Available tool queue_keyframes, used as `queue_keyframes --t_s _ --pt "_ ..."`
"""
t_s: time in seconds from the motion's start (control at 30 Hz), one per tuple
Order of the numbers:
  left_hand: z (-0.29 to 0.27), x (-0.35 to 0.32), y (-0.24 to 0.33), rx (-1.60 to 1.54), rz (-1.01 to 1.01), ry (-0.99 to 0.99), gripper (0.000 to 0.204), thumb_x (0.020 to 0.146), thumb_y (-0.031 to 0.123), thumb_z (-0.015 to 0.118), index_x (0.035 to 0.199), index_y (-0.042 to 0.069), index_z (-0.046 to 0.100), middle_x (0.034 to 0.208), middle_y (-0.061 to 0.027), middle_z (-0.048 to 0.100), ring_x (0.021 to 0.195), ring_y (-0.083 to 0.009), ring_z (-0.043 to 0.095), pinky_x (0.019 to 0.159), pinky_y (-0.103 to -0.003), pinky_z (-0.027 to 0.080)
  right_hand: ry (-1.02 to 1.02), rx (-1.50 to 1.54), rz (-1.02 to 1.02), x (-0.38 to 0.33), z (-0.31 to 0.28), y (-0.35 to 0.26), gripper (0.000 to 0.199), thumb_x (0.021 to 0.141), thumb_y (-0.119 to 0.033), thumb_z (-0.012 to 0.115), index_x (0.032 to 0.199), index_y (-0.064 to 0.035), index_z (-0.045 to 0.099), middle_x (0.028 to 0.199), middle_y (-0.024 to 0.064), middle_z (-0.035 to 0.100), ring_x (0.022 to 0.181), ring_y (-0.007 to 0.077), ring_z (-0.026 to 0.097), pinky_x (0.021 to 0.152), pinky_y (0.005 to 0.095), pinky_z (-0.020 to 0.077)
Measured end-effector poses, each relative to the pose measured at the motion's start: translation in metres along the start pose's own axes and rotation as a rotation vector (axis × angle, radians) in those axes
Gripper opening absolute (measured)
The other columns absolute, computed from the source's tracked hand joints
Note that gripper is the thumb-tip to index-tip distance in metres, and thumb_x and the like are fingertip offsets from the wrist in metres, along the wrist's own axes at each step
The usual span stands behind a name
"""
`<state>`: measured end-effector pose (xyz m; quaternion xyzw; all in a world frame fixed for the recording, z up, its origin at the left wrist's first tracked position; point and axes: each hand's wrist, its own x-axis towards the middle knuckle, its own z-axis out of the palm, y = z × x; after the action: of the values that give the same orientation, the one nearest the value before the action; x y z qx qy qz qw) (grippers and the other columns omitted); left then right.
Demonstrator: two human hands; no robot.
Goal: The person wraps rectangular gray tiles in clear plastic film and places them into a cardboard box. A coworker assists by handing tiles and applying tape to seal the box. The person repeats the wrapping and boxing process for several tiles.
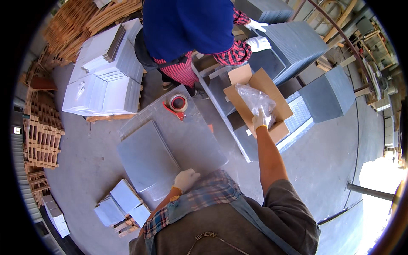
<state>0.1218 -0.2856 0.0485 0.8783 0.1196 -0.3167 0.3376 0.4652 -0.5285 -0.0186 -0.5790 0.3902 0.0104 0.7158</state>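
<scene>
My right hand [262, 120], in a white glove, reaches into an open cardboard box [280, 123] and grips crumpled clear plastic bags [256, 98]. My left hand [186, 179], gloved too, is curled at the near side of the worktable, beside the corner of a stack of grey panels [146, 155]; what its fingers hold, if anything, is hidden. Clear film shows under the panels' near edge. Farther back on the grey worktable [202, 146] lies a red tape dispenser [176, 107] with a roll of tape.
Across from me a co-worker [187, 29] in a blue head covering has both gloved hands on stacked grey panels [293, 46]. A metal-edged rack [227, 123] stands under the box. White stacks [104, 80] sit at left, wooden pallets [42, 142] beyond, and a small panel pallet [123, 204] at lower left.
</scene>
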Motion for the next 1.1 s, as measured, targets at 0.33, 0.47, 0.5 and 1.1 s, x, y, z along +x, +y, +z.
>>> queue_keyframes --t_s 0.33,0.47,0.5,1.1 --pt "0.007 0.013 0.027 -0.066 -0.108 0.03 0.039 0.094 0.042 0.052 0.095 0.005 0.066 0.099 -0.0211 0.067 0.096 -0.0428 0.063 0.087 -0.05 0.049 0.084 -1.252 -1.062 0.018 0.006 -0.038 0.071 0.08 -0.026 0.076 0.144 -0.0143 0.048 0.152 0.0188 0.041 0.134 0.0383 0.046 0.109 0.0466 0.0417" --pt "0.021 0.03 0.02 -0.095 -0.098 0.051 0.043 0.094 0.044 0.053 0.091 0.004 0.066 0.094 -0.0215 0.067 0.091 -0.0442 0.063 0.085 -0.051 0.049 -0.273 -1.15 -1.146 0.064 -0.002 -0.042 0.031 0.083 -0.024 0.07 0.111 -0.0122 0.072 0.119 0.0203 0.066 0.11 0.0379 0.062 0.097 0.044 0.05" --pt "0.021 0.032 0.022 -0.105 -0.068 0.052 0.043 0.094 0.044 0.053 0.091 0.004 0.066 0.093 -0.0217 0.067 0.09 -0.0445 0.063 0.084 -0.052 0.048 -0.417 -1.05 -1.051 0.069 -0.002 -0.042 0.025 0.084 -0.025 0.07 0.104 -0.0108 0.075 0.11 0.0201 0.07 0.104 0.0381 0.066 0.094 0.0434 0.0516" --pt "0.0 0.179 0.123 -1.362 -0.19 -0.026 0.061 0.095 0.056 0.06 0.137 0.013 0.054 0.134 -0.0084 0.055 0.12 -0.0258 0.055 0.096 -0.044 0.049 -0.88 -0.107 0.014 -0.103 -0.079 0.011 0.018 0.1 -0.009 0.058 0.115 -0.0002 0.061 0.096 0.0 0.055 0.083 0.0056 0.053 0.073 0.0224 0.0474"
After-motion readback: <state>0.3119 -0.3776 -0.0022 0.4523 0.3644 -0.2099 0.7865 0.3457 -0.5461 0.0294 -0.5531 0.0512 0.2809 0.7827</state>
